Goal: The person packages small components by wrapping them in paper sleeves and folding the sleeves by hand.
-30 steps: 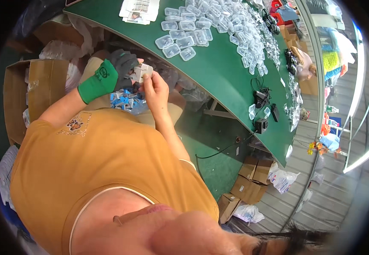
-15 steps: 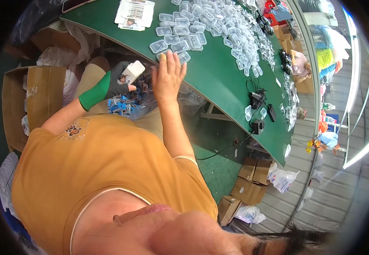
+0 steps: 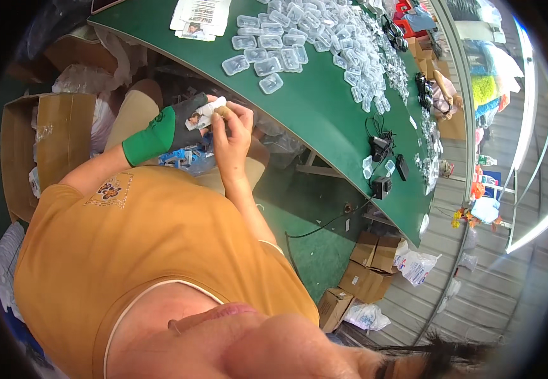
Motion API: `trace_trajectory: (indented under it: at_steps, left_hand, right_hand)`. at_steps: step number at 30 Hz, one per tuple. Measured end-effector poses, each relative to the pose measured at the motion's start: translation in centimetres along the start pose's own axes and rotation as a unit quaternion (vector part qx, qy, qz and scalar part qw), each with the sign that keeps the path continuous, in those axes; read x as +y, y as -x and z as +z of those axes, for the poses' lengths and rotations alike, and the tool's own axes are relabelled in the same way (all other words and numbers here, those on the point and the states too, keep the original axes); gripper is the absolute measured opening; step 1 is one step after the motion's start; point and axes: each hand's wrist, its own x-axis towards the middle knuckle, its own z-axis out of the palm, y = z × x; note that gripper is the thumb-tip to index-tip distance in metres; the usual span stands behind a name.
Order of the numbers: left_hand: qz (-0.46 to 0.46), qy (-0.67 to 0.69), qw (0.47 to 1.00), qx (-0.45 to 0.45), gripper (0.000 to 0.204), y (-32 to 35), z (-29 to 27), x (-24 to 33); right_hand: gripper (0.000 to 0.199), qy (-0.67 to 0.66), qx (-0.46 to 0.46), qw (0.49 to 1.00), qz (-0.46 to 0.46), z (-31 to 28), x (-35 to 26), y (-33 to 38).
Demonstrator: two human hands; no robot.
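Observation:
My left hand (image 3: 182, 121), in a green and dark grey glove, holds a small white printed card (image 3: 199, 117) with a picture on it, above my lap. My right hand (image 3: 233, 129) is bare apart from a tan cover on one fingertip. Its thumb and fingers pinch at the card's upper edge; what lies between them is too small to make out. Beneath the hands, several blue and white pieces (image 3: 188, 155) lie in clear plastic in my lap. Clear plastic shells (image 3: 271, 83) are spread on the green table (image 3: 324, 126) just beyond my hands.
A stack of white printed cards (image 3: 201, 18) lies at the table's far left. Black devices with cables (image 3: 382, 148) sit toward the right. An open cardboard box (image 3: 65, 132) stands at my left; more boxes (image 3: 367, 278) are on the floor at right. Another person (image 3: 444, 98) is farther back.
My right hand has left the shells on the table and come back to the card in my left hand. One shell near the table's front edge is gone from its place.

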Motion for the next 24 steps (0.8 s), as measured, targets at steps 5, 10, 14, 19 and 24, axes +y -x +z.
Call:
trace_trajectory:
  at_steps: [5, 10, 14, 19, 24]
  left_hand:
    - [-0.007, -0.017, 0.999, 0.041, 0.064, 0.7, -0.8, 0.1]
    - [-0.069, -0.033, 0.997, 0.003, 0.056, 0.7, -1.7, 0.7]
    - [-0.003, -0.067, 0.998, 0.000, 0.056, 1.5, -1.5, 0.4]
    - [-0.033, -0.055, 0.998, -0.015, 0.049, 1.8, -1.5, 0.6]
    - [-0.024, -0.072, 0.997, -0.010, 0.052, 1.8, -1.9, 1.4]
  right_hand:
    - [0.020, -0.055, 0.085, 0.995, 0.024, -0.5, -0.7, 0.9]
    - [0.025, -0.056, -0.010, 0.998, 0.004, 0.8, -0.5, 2.4]
    - [0.026, -0.310, -0.052, 0.936, 0.160, 1.4, 0.2, 2.4]
    - [0.032, -0.287, -0.103, 0.937, 0.168, 1.5, -0.1, 3.4]
    - [0.031, -0.477, 0.018, 0.851, 0.218, 0.8, 1.2, 2.0]
